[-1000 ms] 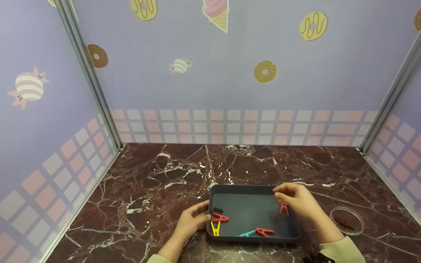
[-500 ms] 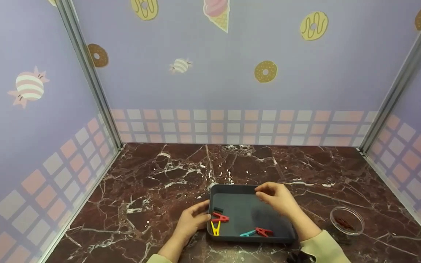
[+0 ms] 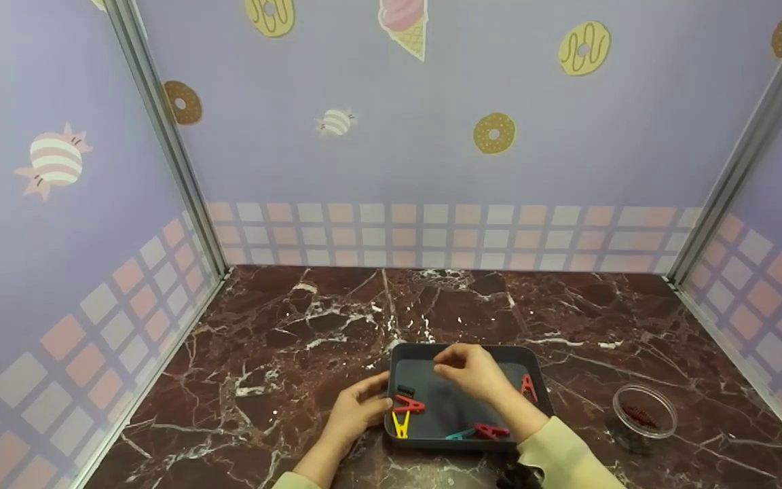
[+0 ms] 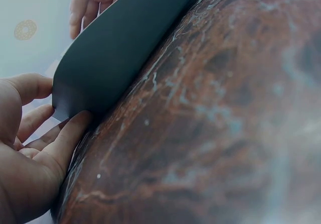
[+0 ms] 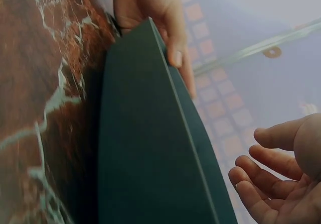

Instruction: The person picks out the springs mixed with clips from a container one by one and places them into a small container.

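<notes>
My left hand (image 3: 358, 411) holds the left wall of a dark grey rectangular tray (image 3: 472, 445). In the right wrist view its thumb hooks over the rim. My right hand (image 3: 476, 373) hovers over the tray, its fingers loosely bent; the right wrist view shows no object between thumb and fingers. Inside the tray lie a red clothespin (image 3: 409, 405), a yellow clothespin (image 3: 400, 426) and a small black ridged piece (image 3: 405, 391) at the left. A blue clothespin (image 3: 460, 434) and another red one lie along the near wall. A third red clothespin (image 3: 529, 388) is at the right wall.
Right of the tray stands a round clear plastic cup (image 3: 645, 410) with small dark red pieces in it. A black object (image 3: 520, 477) is by the right sleeve. The dark red marbled table (image 3: 309, 319) is bounded by patterned walls.
My right hand has moved left across the tray, from its right side toward the middle, uncovering the red clothespin at the right wall. The left hand and tray stay put.
</notes>
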A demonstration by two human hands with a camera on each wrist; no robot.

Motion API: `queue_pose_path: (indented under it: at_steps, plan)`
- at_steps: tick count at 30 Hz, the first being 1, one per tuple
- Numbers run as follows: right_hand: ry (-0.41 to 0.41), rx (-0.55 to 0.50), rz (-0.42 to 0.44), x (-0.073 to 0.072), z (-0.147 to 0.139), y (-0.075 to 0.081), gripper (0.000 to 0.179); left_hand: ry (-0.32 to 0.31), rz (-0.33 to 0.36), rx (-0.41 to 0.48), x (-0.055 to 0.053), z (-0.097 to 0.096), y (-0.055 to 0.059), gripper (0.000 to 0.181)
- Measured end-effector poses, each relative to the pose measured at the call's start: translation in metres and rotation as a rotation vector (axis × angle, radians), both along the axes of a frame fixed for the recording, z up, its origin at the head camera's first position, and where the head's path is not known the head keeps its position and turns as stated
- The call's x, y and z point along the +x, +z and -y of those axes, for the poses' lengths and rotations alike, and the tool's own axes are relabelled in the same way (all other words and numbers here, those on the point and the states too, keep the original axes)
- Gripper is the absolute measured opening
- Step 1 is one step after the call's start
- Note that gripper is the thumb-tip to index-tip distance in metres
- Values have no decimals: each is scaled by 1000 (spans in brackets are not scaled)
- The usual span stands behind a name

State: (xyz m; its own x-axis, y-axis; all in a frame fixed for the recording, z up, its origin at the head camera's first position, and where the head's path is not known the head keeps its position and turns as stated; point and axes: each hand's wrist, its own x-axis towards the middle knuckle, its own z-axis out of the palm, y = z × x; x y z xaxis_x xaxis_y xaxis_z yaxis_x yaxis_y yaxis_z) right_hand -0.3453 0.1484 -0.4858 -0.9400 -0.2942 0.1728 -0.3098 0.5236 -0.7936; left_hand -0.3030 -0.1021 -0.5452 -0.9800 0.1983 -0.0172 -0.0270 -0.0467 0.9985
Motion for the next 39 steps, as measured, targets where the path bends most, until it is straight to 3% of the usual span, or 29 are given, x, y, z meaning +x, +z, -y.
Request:
queue_pose_path:
  at_steps: [9, 16, 24, 30, 39]
  plan:
    - [50, -10, 95, -5, 27, -5, 15, 5, 2, -15, 0, 0, 1, 61]
    - [34, 49, 168, -10, 47, -11, 10, -3, 3, 2, 0, 0, 2, 60]
    - [-17, 178, 117, -14, 61, -16, 10, -8, 2, 5, 1, 1, 2, 60]
    - [-3, 260, 79, -15, 67, -20, 11, 0, -6, -7, 1, 0, 1, 60]
    - [10, 258, 105, -17, 68, -20, 11, -2, -12, -3, 0, 0, 1, 61]
